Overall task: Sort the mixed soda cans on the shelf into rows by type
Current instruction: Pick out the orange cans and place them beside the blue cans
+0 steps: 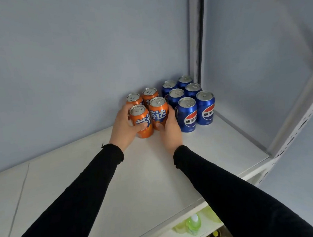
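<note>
Clasping front orange cans between left hand and right hand, fingers curled round both sides. Sitting just left of blue cans, on shelf. Looking nearly sorted: colours already grouped, only squaring rows seemingly remaining.

Both arms wear long, snug black sleeves ending at the wrists.

light: soft, even | shadows: faint | edges: wide-angle bending | focus: slightly soft
</note>
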Demonstrator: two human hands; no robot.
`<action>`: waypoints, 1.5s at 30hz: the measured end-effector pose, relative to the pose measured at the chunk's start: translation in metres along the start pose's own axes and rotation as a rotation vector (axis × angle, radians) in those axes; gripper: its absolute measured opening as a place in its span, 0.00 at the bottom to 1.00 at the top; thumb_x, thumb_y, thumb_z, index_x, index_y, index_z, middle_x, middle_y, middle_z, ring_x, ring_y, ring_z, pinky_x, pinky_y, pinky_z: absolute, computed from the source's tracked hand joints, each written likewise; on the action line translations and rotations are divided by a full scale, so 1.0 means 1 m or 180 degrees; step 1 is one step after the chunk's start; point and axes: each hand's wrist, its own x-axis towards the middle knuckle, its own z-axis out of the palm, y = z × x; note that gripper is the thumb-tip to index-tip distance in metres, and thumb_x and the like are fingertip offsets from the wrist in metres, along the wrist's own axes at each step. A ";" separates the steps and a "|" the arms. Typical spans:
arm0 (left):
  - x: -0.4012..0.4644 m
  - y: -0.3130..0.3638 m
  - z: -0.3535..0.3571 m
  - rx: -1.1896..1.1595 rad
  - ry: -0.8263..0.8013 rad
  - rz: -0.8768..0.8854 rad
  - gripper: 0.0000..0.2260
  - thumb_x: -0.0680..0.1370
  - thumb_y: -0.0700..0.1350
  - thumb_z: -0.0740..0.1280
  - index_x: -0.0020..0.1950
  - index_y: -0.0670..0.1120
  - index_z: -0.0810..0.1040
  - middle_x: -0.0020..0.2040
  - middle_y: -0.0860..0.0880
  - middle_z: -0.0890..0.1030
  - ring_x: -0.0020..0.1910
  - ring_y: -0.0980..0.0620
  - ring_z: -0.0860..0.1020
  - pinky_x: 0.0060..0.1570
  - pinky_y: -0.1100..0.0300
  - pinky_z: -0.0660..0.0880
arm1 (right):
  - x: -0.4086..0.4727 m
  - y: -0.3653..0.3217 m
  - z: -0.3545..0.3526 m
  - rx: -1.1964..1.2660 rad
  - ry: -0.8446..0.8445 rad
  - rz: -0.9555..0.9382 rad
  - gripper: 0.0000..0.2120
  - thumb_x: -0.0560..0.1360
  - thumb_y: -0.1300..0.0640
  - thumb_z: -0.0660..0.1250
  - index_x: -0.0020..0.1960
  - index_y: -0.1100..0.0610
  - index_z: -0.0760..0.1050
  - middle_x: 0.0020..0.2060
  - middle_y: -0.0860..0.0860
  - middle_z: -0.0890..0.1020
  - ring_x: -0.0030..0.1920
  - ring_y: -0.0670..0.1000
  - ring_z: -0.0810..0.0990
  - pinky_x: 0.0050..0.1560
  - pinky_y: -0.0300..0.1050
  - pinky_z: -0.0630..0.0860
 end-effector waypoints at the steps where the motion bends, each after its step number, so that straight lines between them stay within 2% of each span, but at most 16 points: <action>1: 0.002 -0.001 0.002 0.0048 0.0015 -0.0009 0.31 0.70 0.40 0.79 0.69 0.52 0.70 0.65 0.48 0.73 0.61 0.49 0.76 0.61 0.51 0.77 | 0.002 0.001 0.002 0.0014 0.0011 0.0002 0.37 0.77 0.62 0.70 0.80 0.53 0.54 0.74 0.51 0.69 0.72 0.49 0.70 0.73 0.52 0.69; 7: 0.005 -0.001 0.006 0.0113 0.0091 -0.0013 0.32 0.73 0.38 0.76 0.73 0.50 0.68 0.65 0.46 0.71 0.61 0.51 0.75 0.63 0.56 0.75 | 0.012 0.010 0.008 0.0053 0.0018 -0.0031 0.37 0.78 0.60 0.69 0.80 0.52 0.54 0.75 0.50 0.68 0.74 0.49 0.69 0.74 0.55 0.68; 13: 0.003 0.001 0.013 0.0081 0.0180 -0.0119 0.34 0.74 0.38 0.75 0.76 0.52 0.66 0.68 0.49 0.71 0.65 0.51 0.75 0.65 0.47 0.76 | 0.016 0.011 0.007 -0.0221 0.0043 -0.0123 0.36 0.79 0.59 0.67 0.81 0.54 0.52 0.77 0.52 0.65 0.77 0.50 0.64 0.76 0.56 0.65; 17: -0.014 0.007 0.017 -0.0099 0.0339 -0.0265 0.36 0.75 0.41 0.76 0.78 0.53 0.63 0.71 0.55 0.72 0.65 0.61 0.74 0.66 0.56 0.73 | -0.007 -0.001 -0.009 -0.0306 -0.0020 -0.0274 0.35 0.78 0.66 0.66 0.81 0.58 0.53 0.78 0.54 0.63 0.78 0.51 0.61 0.78 0.51 0.60; 20: -0.044 0.011 0.018 0.0217 0.0523 -0.0459 0.37 0.76 0.46 0.75 0.80 0.50 0.59 0.74 0.51 0.69 0.70 0.56 0.70 0.69 0.57 0.67 | -0.031 -0.011 -0.029 -0.0578 -0.0503 -0.0295 0.38 0.77 0.69 0.65 0.81 0.60 0.50 0.80 0.55 0.58 0.80 0.52 0.55 0.80 0.49 0.56; 22: -0.072 0.012 0.012 0.0648 0.0556 -0.0487 0.33 0.77 0.47 0.73 0.79 0.47 0.63 0.74 0.49 0.70 0.71 0.51 0.69 0.70 0.57 0.65 | -0.042 -0.014 -0.043 -0.0948 -0.0913 -0.0380 0.36 0.79 0.66 0.63 0.82 0.58 0.49 0.81 0.53 0.54 0.81 0.52 0.52 0.78 0.42 0.49; 24: -0.105 0.013 0.005 0.1137 0.0536 -0.0466 0.28 0.78 0.47 0.72 0.76 0.47 0.68 0.71 0.49 0.71 0.70 0.49 0.69 0.67 0.61 0.63 | -0.053 -0.017 -0.054 -0.1226 -0.1204 -0.0548 0.34 0.81 0.61 0.63 0.82 0.56 0.50 0.81 0.52 0.54 0.80 0.53 0.52 0.74 0.37 0.49; 28: -0.172 0.015 -0.014 0.1573 0.0650 -0.0729 0.24 0.79 0.47 0.70 0.74 0.49 0.71 0.70 0.52 0.72 0.69 0.51 0.67 0.64 0.65 0.61 | -0.080 -0.026 -0.056 -0.1827 -0.1786 -0.1116 0.30 0.80 0.56 0.64 0.79 0.57 0.59 0.79 0.56 0.58 0.78 0.57 0.56 0.78 0.47 0.55; 32: -0.229 0.010 -0.041 0.1971 0.0796 -0.0943 0.23 0.78 0.49 0.71 0.72 0.48 0.73 0.71 0.51 0.73 0.70 0.50 0.67 0.66 0.63 0.61 | -0.115 -0.042 -0.028 -0.2086 -0.2224 -0.1586 0.27 0.79 0.54 0.65 0.76 0.57 0.66 0.78 0.58 0.62 0.77 0.60 0.59 0.78 0.51 0.56; 35: -0.270 0.002 -0.070 0.2064 0.1001 -0.1188 0.23 0.78 0.50 0.71 0.72 0.49 0.73 0.71 0.50 0.72 0.71 0.49 0.67 0.68 0.59 0.64 | -0.154 -0.058 0.004 -0.1976 -0.2468 -0.1858 0.26 0.79 0.51 0.65 0.76 0.56 0.66 0.78 0.57 0.62 0.77 0.59 0.59 0.78 0.51 0.56; 41: -0.356 -0.023 -0.148 0.1924 0.1244 -0.1451 0.23 0.78 0.51 0.70 0.72 0.50 0.73 0.71 0.51 0.72 0.70 0.50 0.66 0.69 0.58 0.64 | -0.243 -0.094 0.083 -0.1694 -0.2799 -0.1936 0.27 0.81 0.50 0.64 0.77 0.54 0.63 0.78 0.53 0.61 0.77 0.54 0.57 0.78 0.46 0.56; 45: -0.416 -0.047 -0.214 0.1956 0.1360 -0.1539 0.22 0.79 0.50 0.70 0.72 0.49 0.72 0.69 0.52 0.73 0.68 0.51 0.67 0.64 0.61 0.65 | -0.306 -0.123 0.142 -0.1516 -0.2839 -0.1847 0.27 0.81 0.51 0.64 0.78 0.53 0.62 0.77 0.53 0.63 0.76 0.54 0.59 0.76 0.49 0.60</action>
